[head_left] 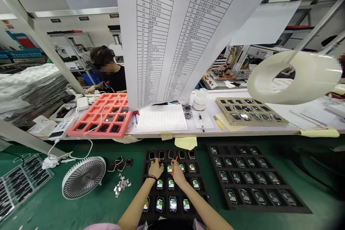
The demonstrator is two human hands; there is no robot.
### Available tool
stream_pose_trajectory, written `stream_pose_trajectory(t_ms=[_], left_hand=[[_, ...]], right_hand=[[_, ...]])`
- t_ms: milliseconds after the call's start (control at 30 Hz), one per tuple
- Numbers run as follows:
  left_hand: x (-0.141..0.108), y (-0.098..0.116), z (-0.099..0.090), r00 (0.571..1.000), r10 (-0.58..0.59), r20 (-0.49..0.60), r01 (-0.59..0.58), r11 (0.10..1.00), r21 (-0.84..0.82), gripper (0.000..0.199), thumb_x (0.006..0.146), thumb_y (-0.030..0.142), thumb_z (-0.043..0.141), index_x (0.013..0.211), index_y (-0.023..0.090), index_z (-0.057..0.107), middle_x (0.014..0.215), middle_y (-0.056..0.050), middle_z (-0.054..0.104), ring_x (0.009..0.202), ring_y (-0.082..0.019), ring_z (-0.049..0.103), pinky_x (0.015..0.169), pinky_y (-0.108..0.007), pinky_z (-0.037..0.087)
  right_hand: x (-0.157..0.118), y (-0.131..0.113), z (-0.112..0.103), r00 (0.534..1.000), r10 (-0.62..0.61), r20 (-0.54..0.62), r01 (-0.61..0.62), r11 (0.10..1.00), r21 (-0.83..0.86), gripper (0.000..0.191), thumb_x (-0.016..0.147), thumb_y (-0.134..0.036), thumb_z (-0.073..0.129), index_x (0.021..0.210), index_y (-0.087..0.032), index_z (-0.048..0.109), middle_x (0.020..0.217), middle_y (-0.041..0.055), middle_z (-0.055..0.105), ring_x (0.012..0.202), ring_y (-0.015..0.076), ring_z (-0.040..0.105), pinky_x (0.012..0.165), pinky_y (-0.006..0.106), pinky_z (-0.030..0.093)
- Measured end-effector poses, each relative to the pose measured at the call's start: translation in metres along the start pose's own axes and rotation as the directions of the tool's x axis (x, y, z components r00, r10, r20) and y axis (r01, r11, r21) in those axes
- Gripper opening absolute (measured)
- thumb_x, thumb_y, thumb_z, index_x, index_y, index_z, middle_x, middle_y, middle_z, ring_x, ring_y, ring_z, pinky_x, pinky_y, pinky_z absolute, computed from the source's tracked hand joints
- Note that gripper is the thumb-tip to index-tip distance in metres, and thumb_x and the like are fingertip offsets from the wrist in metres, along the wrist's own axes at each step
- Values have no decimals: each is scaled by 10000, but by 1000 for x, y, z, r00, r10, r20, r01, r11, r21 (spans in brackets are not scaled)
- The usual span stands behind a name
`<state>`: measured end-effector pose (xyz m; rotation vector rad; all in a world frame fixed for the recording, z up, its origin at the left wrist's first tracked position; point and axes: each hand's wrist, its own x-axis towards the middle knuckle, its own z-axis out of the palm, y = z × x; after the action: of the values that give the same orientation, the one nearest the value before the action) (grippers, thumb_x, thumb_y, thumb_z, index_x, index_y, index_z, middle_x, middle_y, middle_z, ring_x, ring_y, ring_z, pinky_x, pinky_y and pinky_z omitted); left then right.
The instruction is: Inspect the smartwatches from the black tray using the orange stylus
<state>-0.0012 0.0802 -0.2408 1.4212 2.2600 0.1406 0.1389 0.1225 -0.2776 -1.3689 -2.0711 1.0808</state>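
A black foam tray [165,189] full of smartwatches lies in front of me, many screens lit with green and white blocks. My left hand [155,169], a dark band at its wrist, curls its fingers and thumb around a smartwatch in the second row, mostly hidden by the hand. Beside it, my right hand [178,175] is closed on a thin orange pen-like tool [173,168], held upright over the tray's middle columns. A lit smartwatch [171,184] sits in the slot just below that hand.
To the right lies a second black tray [237,183] of watches. A white fan [84,178], loose watches [121,166] and small silvery pieces [122,185] are at left. A shelf behind carries a pink tray [98,115] and a beige tray [250,109]. A printed sheet [172,43] hangs overhead.
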Motion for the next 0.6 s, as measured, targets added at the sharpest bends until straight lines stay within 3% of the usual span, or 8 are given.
stream_pose_trajectory(t_ms=[233,433,600], left_hand=[[-9,-2,8,1000,-12,3,12,995,-99,272,944,337,492,1101,132,578,970,-54,644,889,-180,632,807,-384,523],[-11,3,13,999,-24,-22,21,991,-135,271,932,321,518,1119,134,574,1095,-78,620,971,-197,615,839,-402,521],[-2,0,10,1000,-24,16,26,986,-163,267,920,328,540,1095,133,588,1073,-73,629,956,-195,620,844,-410,521]], right_hand=[[0,-2,4,999,-20,37,16,995,103,208,908,-231,369,850,-192,565,559,4,526,488,209,564,474,284,384],[0,0,0,999,12,50,-25,968,252,247,896,-361,385,838,-201,564,505,-27,465,462,201,538,469,283,376],[-2,-3,-10,995,42,86,-77,884,461,447,859,-607,365,900,-209,562,526,-14,525,471,218,597,467,317,452]])
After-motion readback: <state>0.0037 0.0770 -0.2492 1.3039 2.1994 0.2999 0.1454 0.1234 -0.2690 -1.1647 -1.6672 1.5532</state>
